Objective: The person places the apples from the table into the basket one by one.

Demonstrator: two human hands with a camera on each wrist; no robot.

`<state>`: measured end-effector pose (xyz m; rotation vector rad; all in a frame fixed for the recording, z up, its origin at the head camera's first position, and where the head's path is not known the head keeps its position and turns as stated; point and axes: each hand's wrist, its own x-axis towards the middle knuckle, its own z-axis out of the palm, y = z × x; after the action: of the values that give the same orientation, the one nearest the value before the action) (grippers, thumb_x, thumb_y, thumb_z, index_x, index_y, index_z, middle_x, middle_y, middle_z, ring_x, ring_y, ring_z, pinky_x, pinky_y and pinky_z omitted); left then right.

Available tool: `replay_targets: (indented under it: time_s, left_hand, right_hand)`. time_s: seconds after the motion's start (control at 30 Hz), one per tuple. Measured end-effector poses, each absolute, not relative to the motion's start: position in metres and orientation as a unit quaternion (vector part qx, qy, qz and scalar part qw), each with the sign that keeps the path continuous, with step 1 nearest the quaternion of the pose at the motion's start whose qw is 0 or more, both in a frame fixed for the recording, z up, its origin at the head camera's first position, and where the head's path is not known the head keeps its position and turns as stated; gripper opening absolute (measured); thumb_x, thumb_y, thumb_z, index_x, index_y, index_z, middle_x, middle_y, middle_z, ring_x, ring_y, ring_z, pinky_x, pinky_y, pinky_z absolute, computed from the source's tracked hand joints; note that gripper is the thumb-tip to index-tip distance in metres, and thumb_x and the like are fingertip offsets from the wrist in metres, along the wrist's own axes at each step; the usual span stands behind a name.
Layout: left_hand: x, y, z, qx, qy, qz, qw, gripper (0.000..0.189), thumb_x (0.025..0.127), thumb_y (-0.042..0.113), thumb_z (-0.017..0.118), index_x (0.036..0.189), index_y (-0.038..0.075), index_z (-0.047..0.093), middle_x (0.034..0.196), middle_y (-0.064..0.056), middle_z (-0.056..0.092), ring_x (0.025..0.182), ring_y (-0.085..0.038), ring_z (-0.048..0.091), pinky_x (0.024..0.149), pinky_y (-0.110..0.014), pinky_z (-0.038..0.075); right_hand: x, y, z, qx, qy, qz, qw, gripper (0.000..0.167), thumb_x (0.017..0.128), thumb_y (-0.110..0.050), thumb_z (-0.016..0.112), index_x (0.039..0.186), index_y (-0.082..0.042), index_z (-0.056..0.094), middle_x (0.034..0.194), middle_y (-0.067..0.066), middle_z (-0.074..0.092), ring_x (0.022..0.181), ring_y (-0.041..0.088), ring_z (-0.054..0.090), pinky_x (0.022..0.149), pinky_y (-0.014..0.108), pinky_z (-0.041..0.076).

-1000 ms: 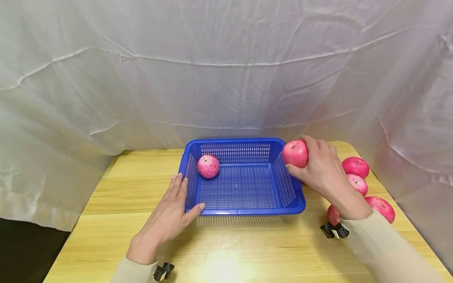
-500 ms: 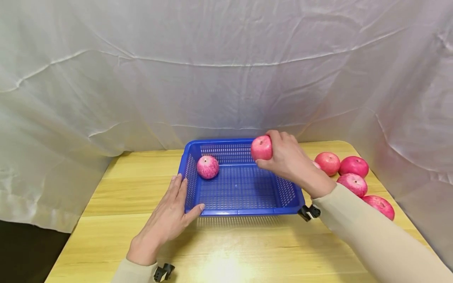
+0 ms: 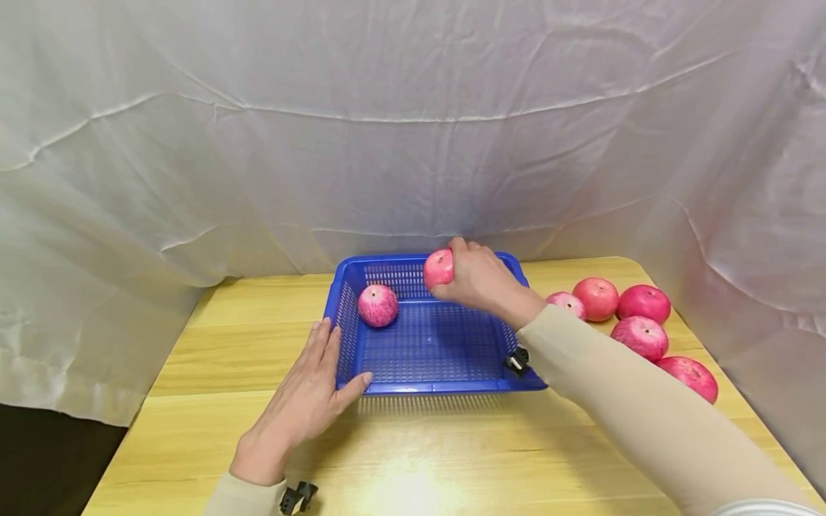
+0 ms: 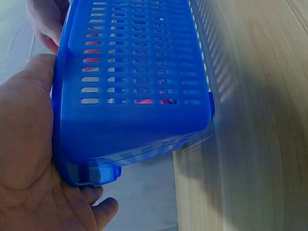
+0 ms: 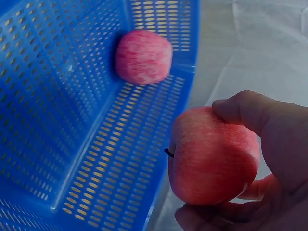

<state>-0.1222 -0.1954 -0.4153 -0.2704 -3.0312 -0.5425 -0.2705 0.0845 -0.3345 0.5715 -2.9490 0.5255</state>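
Note:
My right hand (image 3: 480,278) grips a pinkish-red apple (image 3: 438,269) over the far side of a blue plastic basket (image 3: 439,388). In the right wrist view thumb and fingers wrap this apple (image 5: 211,156), its dark stem pointing away from the palm. A striped pink apple (image 3: 378,305) sits inside the basket at the far left; the right wrist view shows it against the perforated walls. My left hand (image 3: 300,405) rests on the basket's near left corner, fingers fairly straight along the left rim and thumb at the front rim. The left wrist view shows the palm against the rim.
Several more apples (image 3: 640,338) lie on the wooden table (image 3: 213,430) to the right of the basket, beyond the right forearm. A pale cloth (image 3: 413,158) hangs behind the table and along its sides.
My right hand has carried the gripped apple leftward, from the basket's right rim to over its far middle. The left hand and the apple in the basket stay where they were.

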Motion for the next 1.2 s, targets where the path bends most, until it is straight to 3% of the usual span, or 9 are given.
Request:
replay_targets:
  time_s: [0.17,0.4,0.6,0.93,1.1,1.2]
  left_hand:
    - [-0.122,-0.195,-0.415,-0.088,-0.980,-0.177,0.026,0.105,0.101,0.075,0.047,0.165,-0.005,0.023,0.176,-0.023,0.007,0.164,-0.039,0.006,0.130,-0.057,0.022]
    - [-0.121,-0.194,-0.414,-0.090,-0.980,-0.178,0.028,0.104,0.101,0.073,0.047,0.165,-0.006,0.023,0.176,-0.023,0.007,0.164,-0.039,0.007,0.130,-0.057,0.022]
    - [-0.120,-0.192,-0.414,-0.089,-0.980,-0.178,0.027,0.103,0.101,0.073,0.048,0.165,-0.005,0.023,0.176,-0.023,0.007,0.164,-0.040,0.008,0.130,-0.057,0.022]
    - [-0.119,-0.190,-0.413,-0.091,-0.979,-0.179,0.027,0.104,0.101,0.074,0.046,0.165,-0.005,0.022,0.177,-0.022,0.006,0.164,-0.039,0.007,0.130,-0.057,0.022]
    - [-0.118,-0.190,-0.413,-0.092,-0.979,-0.179,0.025,0.104,0.101,0.074,0.046,0.165,-0.005,0.022,0.177,-0.022,0.006,0.164,-0.039,0.007,0.130,-0.056,0.021]
    - [-0.118,-0.189,-0.412,-0.092,-0.979,-0.178,0.025,0.104,0.101,0.074,0.046,0.165,-0.005,0.022,0.177,-0.022,0.006,0.164,-0.039,0.007,0.130,-0.057,0.022]
  right_hand:
    - [-0.281,0.074,-0.348,0.186,-0.969,0.159,0.017,0.072,0.080,-0.045,0.082,0.131,-0.001,0.054,0.116,0.019,0.067,0.113,0.041,0.062,0.102,0.052,0.051]
    - [-0.289,0.063,-0.362,0.174,-0.972,0.155,-0.033,0.077,0.078,-0.042,0.081,0.135,0.000,0.050,0.123,0.023,0.066,0.117,0.045,0.061,0.100,0.056,0.054]
    - [-0.290,0.058,-0.373,0.178,-0.972,0.141,-0.057,0.079,0.079,-0.043,0.082,0.136,0.001,0.049,0.118,0.023,0.070,0.115,0.043,0.066,0.100,0.053,0.056]
    - [-0.291,0.053,-0.386,0.172,-0.972,0.141,-0.079,0.096,0.081,-0.046,0.083,0.153,0.002,0.041,0.129,0.027,0.068,0.123,0.045,0.064,0.106,0.053,0.054]
    - [-0.291,0.052,-0.391,0.172,-0.971,0.135,-0.092,0.107,0.083,-0.047,0.081,0.162,0.004,0.029,0.139,0.028,0.063,0.132,0.043,0.060,0.112,0.051,0.050]
    - [-0.291,0.051,-0.393,0.175,-0.972,0.128,-0.091,0.109,0.083,-0.046,0.081,0.163,0.005,0.027,0.137,0.028,0.065,0.129,0.042,0.063,0.110,0.050,0.052]
